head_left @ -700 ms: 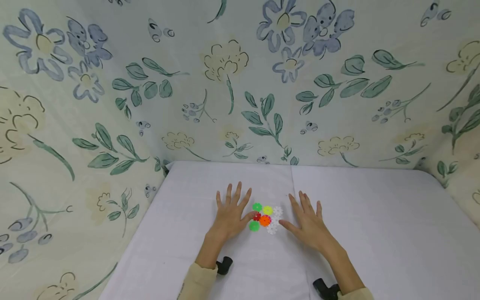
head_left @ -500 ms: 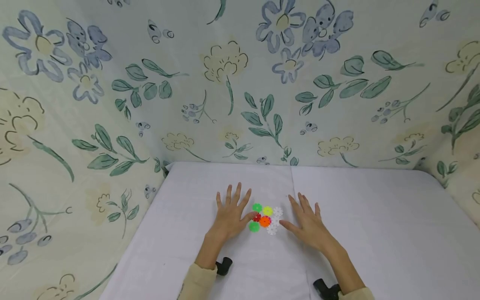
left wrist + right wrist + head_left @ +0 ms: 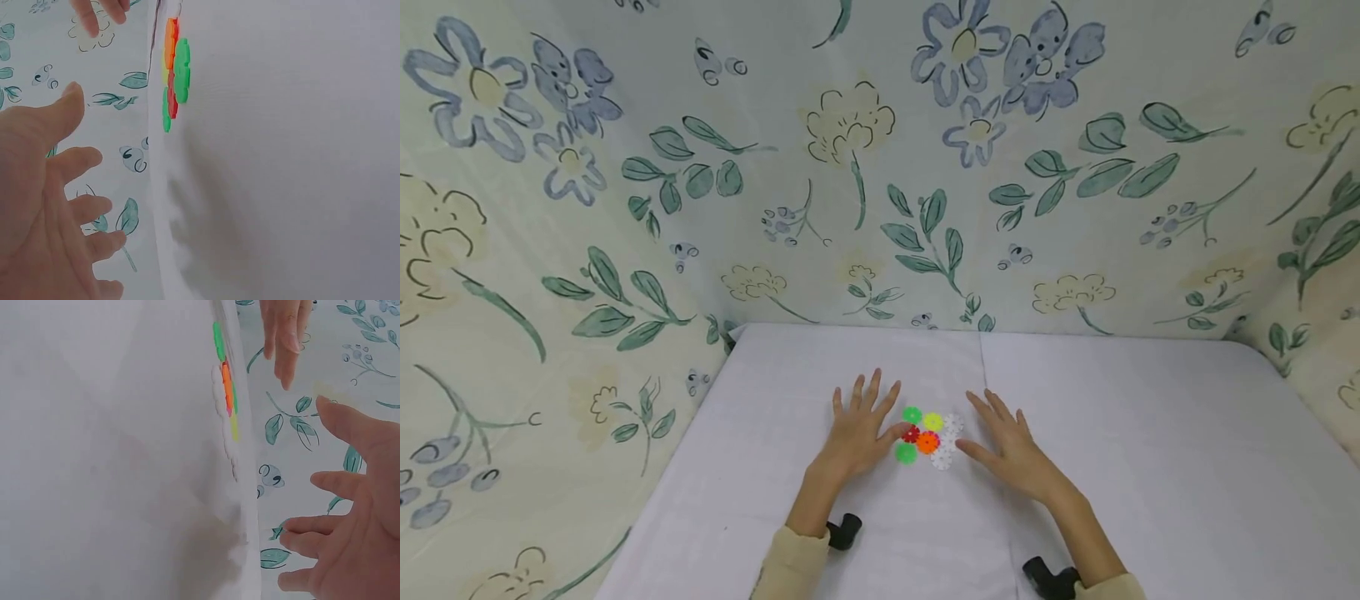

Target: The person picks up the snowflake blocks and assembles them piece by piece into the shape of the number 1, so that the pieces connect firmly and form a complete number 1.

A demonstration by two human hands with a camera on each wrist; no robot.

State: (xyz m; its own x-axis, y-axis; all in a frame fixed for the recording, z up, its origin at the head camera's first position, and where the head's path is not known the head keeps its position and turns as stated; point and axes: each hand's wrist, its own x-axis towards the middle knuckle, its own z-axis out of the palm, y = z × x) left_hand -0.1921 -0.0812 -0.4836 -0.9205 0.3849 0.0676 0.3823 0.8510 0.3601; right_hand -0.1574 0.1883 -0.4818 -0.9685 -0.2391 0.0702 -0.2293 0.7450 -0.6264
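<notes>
A small cluster of flower-shaped plastic discs lies flat on the white cloth between the two hands. In it are an orange disc (image 3: 928,442), a red disc (image 3: 911,434), a yellow disc (image 3: 933,422), an upper green disc (image 3: 912,414), a lower green disc (image 3: 906,453) and several white discs (image 3: 942,459). The left hand (image 3: 856,435) is held over the cloth with spread fingers, its thumb overlapping the red disc in the head view. On the other side, the right hand (image 3: 1011,454) has its thumb beside the white discs. Both wrist views show the hands raised above the cloth, holding nothing.
A white cloth (image 3: 1150,450) covers the table, with a crease running front to back. Behind and to the left hangs a floral curtain (image 3: 842,242). Black wrist-worn devices (image 3: 846,532) show under both forearms.
The right hand's fingers have shifted a little to the left and drawn slightly downward. The left hand and the discs have hardly moved.
</notes>
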